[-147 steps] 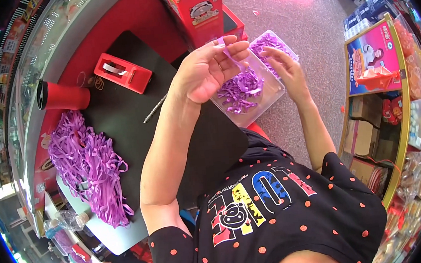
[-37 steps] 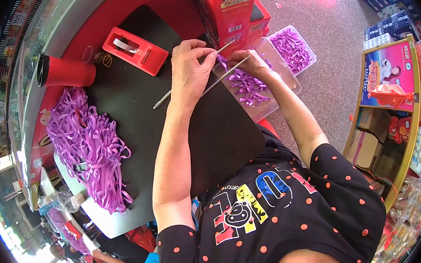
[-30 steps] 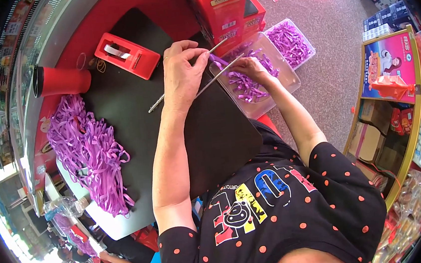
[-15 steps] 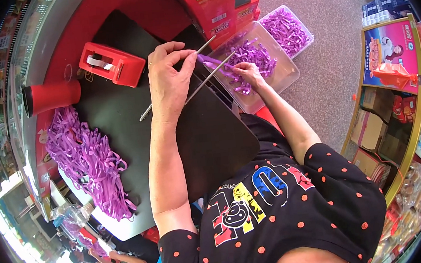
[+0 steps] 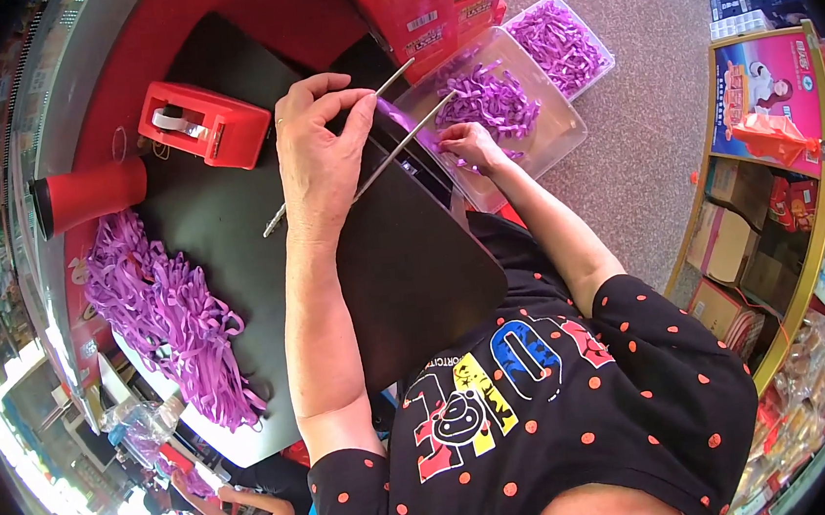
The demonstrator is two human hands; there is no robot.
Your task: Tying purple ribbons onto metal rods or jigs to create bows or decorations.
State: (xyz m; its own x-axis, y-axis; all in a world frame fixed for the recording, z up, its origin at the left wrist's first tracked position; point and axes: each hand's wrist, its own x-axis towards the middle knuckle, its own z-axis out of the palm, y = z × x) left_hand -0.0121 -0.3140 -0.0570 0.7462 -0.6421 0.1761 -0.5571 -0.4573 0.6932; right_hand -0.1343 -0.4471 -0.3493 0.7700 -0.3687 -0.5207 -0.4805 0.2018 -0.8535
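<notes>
The left hand (image 5: 317,153) rests on the black mat (image 5: 354,263) of the bench (image 5: 244,17), its thumb and forefinger pinched on a long, thin metal rod (image 5: 366,173) that runs slantwise from near the red tape dispenser (image 5: 205,124) up toward the clear plastic tray (image 5: 559,132). A second rod (image 5: 395,76) pokes out above the fingertips; whether the two are joined under the hand cannot be made out, since the palm hides their middle. A purple strip (image 5: 399,121) seems to hang from the pinch, but it is small and partly covered. The right hand (image 5: 469,145) reaches into the tray, fingers curled down among the loose purple ribbon pieces (image 5: 492,98); its fingertips are buried, so I cannot tell whether it holds a piece. A second tray (image 5: 565,38) of the same pieces lies just behind the first, partly cut by the red cardboard box (image 5: 424,1), whose top runs out of the picture. A big heap of longer purple ribbons (image 5: 168,318) lies on the left of the bench, beside a red cup (image 5: 93,192) on its side. The display shelf (image 5: 769,177) at right bends into the dark rim.

Against half a second ago, the left hand has kept its pinch on the rod and sits in much the same place on the mat, while the right hand has sunk a little deeper into the tray; the view itself has tipped slightly, carrying the trays nearer the top edge.
</notes>
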